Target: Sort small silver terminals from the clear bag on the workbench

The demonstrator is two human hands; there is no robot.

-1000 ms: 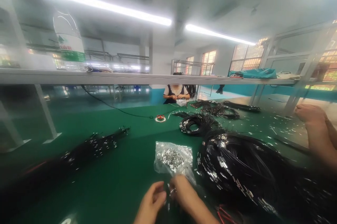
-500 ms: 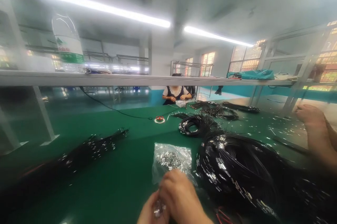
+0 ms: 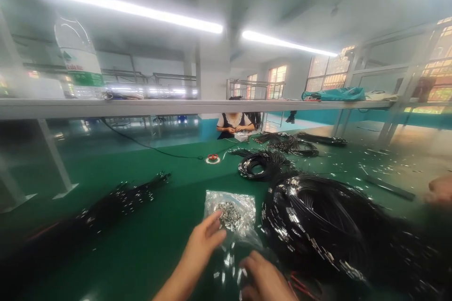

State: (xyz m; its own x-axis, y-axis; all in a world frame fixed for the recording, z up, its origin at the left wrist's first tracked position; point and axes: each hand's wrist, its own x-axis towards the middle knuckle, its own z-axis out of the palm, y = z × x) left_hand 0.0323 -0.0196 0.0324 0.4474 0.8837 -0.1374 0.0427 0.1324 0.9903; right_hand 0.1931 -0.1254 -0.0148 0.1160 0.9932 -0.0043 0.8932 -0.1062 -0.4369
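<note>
Two bare hands work near the table's near edge: the left hand (image 3: 205,244), fingers spread open, touches the clear plastic bag of small silver metal ferrules (image 3: 231,214); the right hand (image 3: 263,277) lies loosely open beside scattered ferrules, left of the big black cable coil (image 3: 318,225).

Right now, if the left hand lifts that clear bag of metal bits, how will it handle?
The clear bag is thin crinkled film, so it will probably sag around the fingers of the left hand touching it. The small metal pieces inside look dense, so likely heavy for its size. Loose pieces already lie on the green mat, so contents may spill if tipped.
</note>
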